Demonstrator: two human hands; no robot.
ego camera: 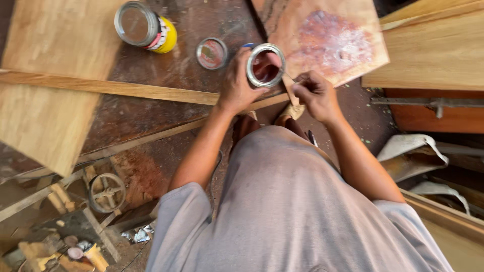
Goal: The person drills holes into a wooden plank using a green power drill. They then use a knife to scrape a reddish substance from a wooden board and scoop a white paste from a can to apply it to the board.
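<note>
The left hand (pixel 237 83) is wrapped around a small open tin (pixel 265 65) with dark red stuff inside, and it holds the tin tipped toward the person, up at about twelve o'clock from the grey shirt (pixel 292 211). The right hand (pixel 315 93) is pinched shut on a thin stick-like tool (pixel 288 78) whose end reaches the tin's rim at four o'clock; I cannot tell what kind of tool it is. Because the tin leans, the red stuff could spill onto the shirt or the brown table (pixel 151 116) if the left hand tips it more. The tool could slip off the rim and flick drops around, since the grip on it is just fingertips. The round tin lid (pixel 212 53) lies flat at nine o'clock from the tin, close by, and an elbow could knock it off. Farther out at ten o'clock lies a bigger can (pixel 146 26) on its side, with a shiny round end, a yellow base and a white, red and black label band; it could roll. A flat board (pixel 327 40) with a pinkish-white smeared patch sits at two o'clock, just beside the tin. A long wooden strip (pixel 111 88) lies across the table at nine o'clock.
</note>
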